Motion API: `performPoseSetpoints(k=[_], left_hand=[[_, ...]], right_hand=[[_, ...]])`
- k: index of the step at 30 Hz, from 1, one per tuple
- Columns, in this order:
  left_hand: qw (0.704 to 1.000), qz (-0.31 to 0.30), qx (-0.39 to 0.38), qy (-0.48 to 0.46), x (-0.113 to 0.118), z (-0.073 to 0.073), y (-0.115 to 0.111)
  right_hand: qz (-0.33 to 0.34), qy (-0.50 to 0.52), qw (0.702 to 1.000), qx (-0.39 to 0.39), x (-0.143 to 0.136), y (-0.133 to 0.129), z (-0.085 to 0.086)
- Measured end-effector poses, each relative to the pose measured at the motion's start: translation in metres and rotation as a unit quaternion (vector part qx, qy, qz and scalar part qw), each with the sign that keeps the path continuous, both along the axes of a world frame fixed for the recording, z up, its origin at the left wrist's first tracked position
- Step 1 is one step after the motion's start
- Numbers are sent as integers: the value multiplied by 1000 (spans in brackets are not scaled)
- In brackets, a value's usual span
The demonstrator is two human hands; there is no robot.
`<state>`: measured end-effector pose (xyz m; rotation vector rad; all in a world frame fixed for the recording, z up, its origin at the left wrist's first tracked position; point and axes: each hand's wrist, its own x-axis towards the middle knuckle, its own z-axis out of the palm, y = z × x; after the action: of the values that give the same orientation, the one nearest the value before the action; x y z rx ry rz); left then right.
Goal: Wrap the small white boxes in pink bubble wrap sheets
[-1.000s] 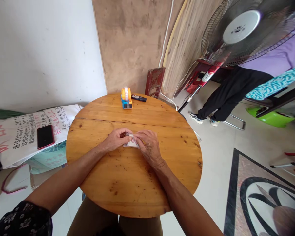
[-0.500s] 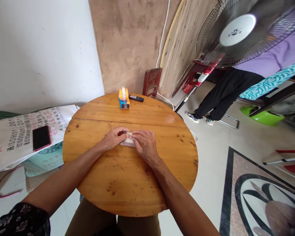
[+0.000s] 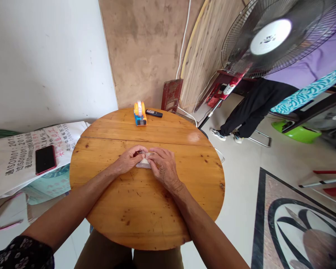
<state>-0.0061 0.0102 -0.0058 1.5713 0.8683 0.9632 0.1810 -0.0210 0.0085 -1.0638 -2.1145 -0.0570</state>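
Note:
A small, pale, flat packet (image 3: 144, 163) lies near the middle of the round wooden table (image 3: 140, 209), between my two hands. My left hand (image 3: 131, 158) is closed at its left edge, thumb and forefinger pinching it. From the other side my right hand (image 3: 165, 166) grips its upper right part, with the thumb and fingertips pressed together. The fingers cover much of the packet, so its exact kind does not show. Beyond the hands, an orange and blue tape dispenser (image 3: 140, 114) stands at the far side of the table, beside a dark marker-like object (image 3: 154, 113).
A phone (image 3: 45, 159) rests on printed white sacks (image 3: 14, 175) left of the table. A standing fan (image 3: 271, 37) is at the right, with a person in dark trousers (image 3: 248, 106) behind it. A red-brown wooden chair (image 3: 171, 95) stands beyond the table.
The view has shifted slightly. My fingers have made only a tiny movement at the packet, and both hands still hold it in the same place.

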Motion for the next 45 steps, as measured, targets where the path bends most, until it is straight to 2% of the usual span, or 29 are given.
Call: performPoseSetpoints(k=[8, 22, 29, 37, 42, 45], left_hand=[[1000, -1, 22, 12, 0, 5, 1], [999, -4, 33, 37, 1, 9, -2], [997, 20, 68, 37, 2, 3, 1], [994, 45, 91, 34, -1, -2, 2], [996, 40, 65, 46, -3, 1, 1], [997, 34, 53, 41, -4, 3, 0]], right_hand=[[-8, 46, 998, -43, 0, 4, -7], [-13, 63, 997, -45, 0, 4, -8], [-31, 69, 996, -54, -3, 6, -10], [-12, 85, 996, -40, 1, 2, -3], [-9, 128, 989, -78, 7, 5, -1], [18, 134, 980, -143, 12, 8, -1]])
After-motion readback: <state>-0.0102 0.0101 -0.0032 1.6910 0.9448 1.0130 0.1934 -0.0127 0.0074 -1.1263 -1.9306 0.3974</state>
